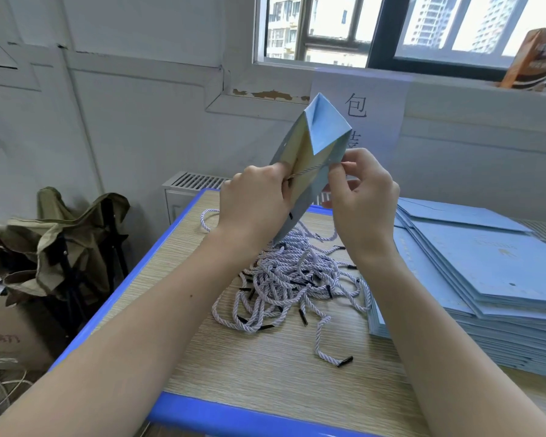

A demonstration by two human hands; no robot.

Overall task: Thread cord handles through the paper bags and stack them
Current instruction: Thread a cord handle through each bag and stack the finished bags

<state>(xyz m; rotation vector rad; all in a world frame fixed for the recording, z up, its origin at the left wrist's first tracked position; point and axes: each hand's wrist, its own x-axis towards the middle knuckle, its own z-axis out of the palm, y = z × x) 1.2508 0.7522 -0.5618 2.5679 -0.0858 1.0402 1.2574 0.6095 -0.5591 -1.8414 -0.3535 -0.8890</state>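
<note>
White walls and a window back a wood-grain table point(202, 357) with a blue rim. Above its middle, both hands hold up a light blue paper bag point(316, 143), partly opened so its folded bottom points up and away. The left hand point(252, 200) curls round the bag's left side, thumb and fingers pinching at a cord point(306, 170) that runs across the bag's inner face. The right hand point(363, 190) pinches the other end of that cord at the bag's right edge, its remaining fingers loosely bent. Beneath the bag lies a tangled heap of white twisted cords point(290, 285) with black tips. On the right, a tall stack of flat blue bags point(486, 279) rests on the table. Left of the table stands a folded olive stool point(63, 244), with a cardboard box point(10, 335) nearer.
</note>
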